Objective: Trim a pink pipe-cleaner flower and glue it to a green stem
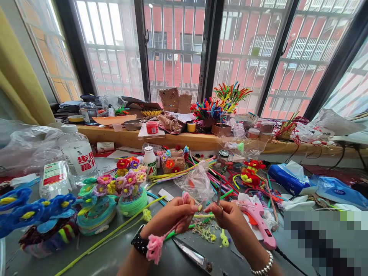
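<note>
My left hand (175, 212) is closed around a pink fuzzy pipe-cleaner flower (155, 248); its stem runs up through the fingers and the bloom hangs by the wrist. A small pale yellow piece (200, 207) shows at the left fingertips. Just to the right, my right hand (227, 216) pinches a slim dark metal tool (220, 191) that points upward; its exact kind is unclear. The fingertips of both hands are close together but apart. Below them on the grey table lie large scissors (195, 255), partly cut off by the frame, and a scatter of fuzzy clippings (204, 229).
Pipe-cleaner flower pots (132, 201) and a large bottle (76, 149) stand at left. A pink glue gun (260, 222) with a cord lies right of my hand. Behind are a plastic bag (198, 180), loose pipe cleaners, a tissue pack (290, 178) and a crowded wooden sill (120, 134).
</note>
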Action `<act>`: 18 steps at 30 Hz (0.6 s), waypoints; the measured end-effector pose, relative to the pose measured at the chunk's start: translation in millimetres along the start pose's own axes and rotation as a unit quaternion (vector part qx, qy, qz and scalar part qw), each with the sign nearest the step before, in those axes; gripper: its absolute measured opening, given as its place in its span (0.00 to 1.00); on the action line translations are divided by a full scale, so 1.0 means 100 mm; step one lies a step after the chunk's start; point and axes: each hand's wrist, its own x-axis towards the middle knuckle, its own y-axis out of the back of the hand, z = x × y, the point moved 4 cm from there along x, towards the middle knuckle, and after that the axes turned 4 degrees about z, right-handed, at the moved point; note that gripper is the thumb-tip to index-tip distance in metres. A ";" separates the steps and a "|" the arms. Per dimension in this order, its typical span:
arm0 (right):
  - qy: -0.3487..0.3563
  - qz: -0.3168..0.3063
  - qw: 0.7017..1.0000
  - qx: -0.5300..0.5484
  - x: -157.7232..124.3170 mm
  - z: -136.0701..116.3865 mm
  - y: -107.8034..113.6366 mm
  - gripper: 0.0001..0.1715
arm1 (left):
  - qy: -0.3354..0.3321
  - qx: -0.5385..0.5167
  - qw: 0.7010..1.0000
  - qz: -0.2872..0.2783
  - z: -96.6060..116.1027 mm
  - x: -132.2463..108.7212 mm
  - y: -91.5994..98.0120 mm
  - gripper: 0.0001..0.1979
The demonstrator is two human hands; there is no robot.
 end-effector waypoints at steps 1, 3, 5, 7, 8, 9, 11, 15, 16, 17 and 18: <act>-0.003 0.015 1.000 0.006 0.00 -0.01 0.00 0.22 | 0.014 0.011 1.000 -0.006 -0.02 0.01 0.00 0.13; -0.011 0.026 0.999 0.017 0.00 -0.01 0.00 0.19 | 0.034 0.030 0.999 -0.016 -0.05 0.02 -0.01 0.13; -0.014 0.034 0.999 0.031 0.00 -0.01 -0.01 0.17 | 0.041 0.045 0.998 -0.022 -0.07 0.02 -0.02 0.13; -0.011 0.049 0.998 0.043 -0.01 0.00 -0.01 0.16 | 0.044 0.057 0.997 -0.026 -0.08 0.02 -0.02 0.13; -0.008 0.056 0.997 0.048 -0.01 -0.01 -0.01 0.16 | 0.046 0.063 0.997 -0.028 -0.08 0.02 -0.02 0.13; -0.005 0.059 0.997 0.051 -0.02 -0.01 -0.01 0.16 | 0.046 0.068 0.996 -0.031 -0.09 0.03 -0.02 0.13; 0.008 0.058 0.997 0.049 -0.03 -0.03 -0.03 0.16 | 0.045 0.079 0.995 -0.039 -0.10 0.03 -0.02 0.14; 0.025 0.068 0.997 0.029 -0.05 -0.07 -0.02 0.17 | 0.044 0.100 0.993 -0.049 -0.09 0.03 -0.03 0.15; 0.024 0.081 0.996 0.030 -0.04 -0.07 0.00 0.17 | 0.042 0.105 0.992 -0.046 -0.08 0.02 -0.02 0.14; 0.022 0.094 0.995 0.034 -0.04 -0.07 0.02 0.17 | 0.040 0.109 0.992 -0.040 -0.07 0.01 -0.02 0.14; 0.022 0.109 0.993 0.039 -0.03 -0.07 0.06 0.17 | 0.038 0.111 0.992 -0.034 -0.06 0.00 -0.01 0.13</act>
